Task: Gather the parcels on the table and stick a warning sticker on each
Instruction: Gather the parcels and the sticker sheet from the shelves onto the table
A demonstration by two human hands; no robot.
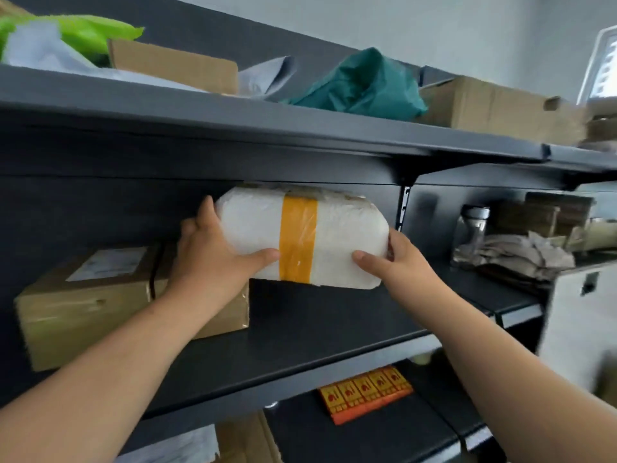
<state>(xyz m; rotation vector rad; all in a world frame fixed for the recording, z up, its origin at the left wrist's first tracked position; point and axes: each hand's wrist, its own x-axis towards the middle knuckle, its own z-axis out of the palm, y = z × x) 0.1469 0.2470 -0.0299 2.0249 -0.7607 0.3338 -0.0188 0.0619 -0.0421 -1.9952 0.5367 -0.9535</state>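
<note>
A white wrapped parcel [337,235] with a band of yellow tape round its middle hangs in the air above the dark middle shelf [300,345]. My left hand [213,252] grips its left end, thumb under the front edge. My right hand [397,262] grips its right end, thumb on the front face. A strip of orange warning stickers [365,394] lies on the shelf below. A brown cardboard parcel [96,302] with a white label sits on the middle shelf to the left, partly behind my left arm.
The top shelf [267,128] carries a cardboard box [173,66], a dark green bag [364,83], a light green bag [83,31] and another box [497,106]. At the right stand a glass jar [472,228] and crumpled paper [521,255]. More boxes [247,439] sit at the bottom.
</note>
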